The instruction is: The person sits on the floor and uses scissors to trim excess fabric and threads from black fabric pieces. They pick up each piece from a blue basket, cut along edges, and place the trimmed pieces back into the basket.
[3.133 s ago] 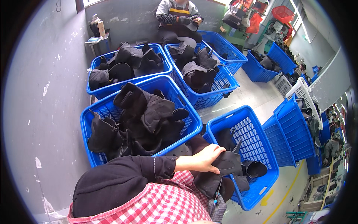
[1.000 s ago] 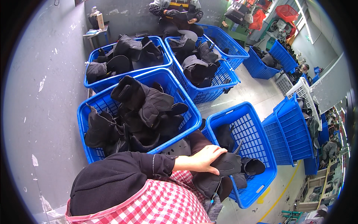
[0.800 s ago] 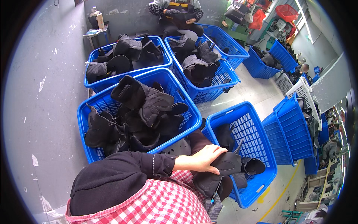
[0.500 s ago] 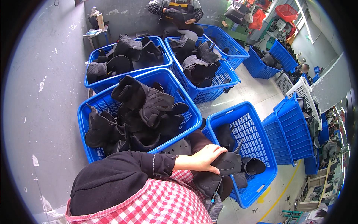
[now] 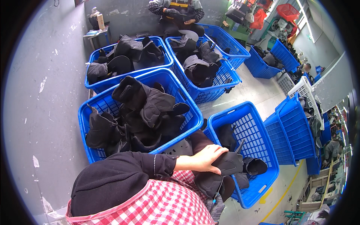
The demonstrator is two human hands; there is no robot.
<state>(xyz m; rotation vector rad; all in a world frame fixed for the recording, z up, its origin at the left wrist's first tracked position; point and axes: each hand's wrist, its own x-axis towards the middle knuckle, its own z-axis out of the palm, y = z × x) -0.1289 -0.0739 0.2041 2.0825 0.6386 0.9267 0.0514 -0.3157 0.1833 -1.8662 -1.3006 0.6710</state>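
My left hand (image 5: 204, 160) grips a black boot upper (image 5: 228, 163) across its top, thumb on the near side and fingers over the far side. The upper is over my lap, by the near left rim of a small blue crate (image 5: 275, 165). More black stitched material (image 5: 208, 183) hangs just below my thumb. Beneath it a thin tool with a light blue part (image 5: 214, 201) points down; what holds it is hidden. My right hand does not show. Several dark uppers (image 5: 255, 166) lie in the small crate.
A large blue crate (image 5: 83, 125) heaped with black uppers stands ahead of me, with two more filled crates behind it. Stacked blue crates (image 5: 290, 131) rise at the right. Another person (image 5: 182, 15) sits at the back handling a dark piece. A grey wall (image 5: 45, 112) bounds the left.
My left hand and the boot upper stay almost still. The person at the back has lowered the dark piece slightly.
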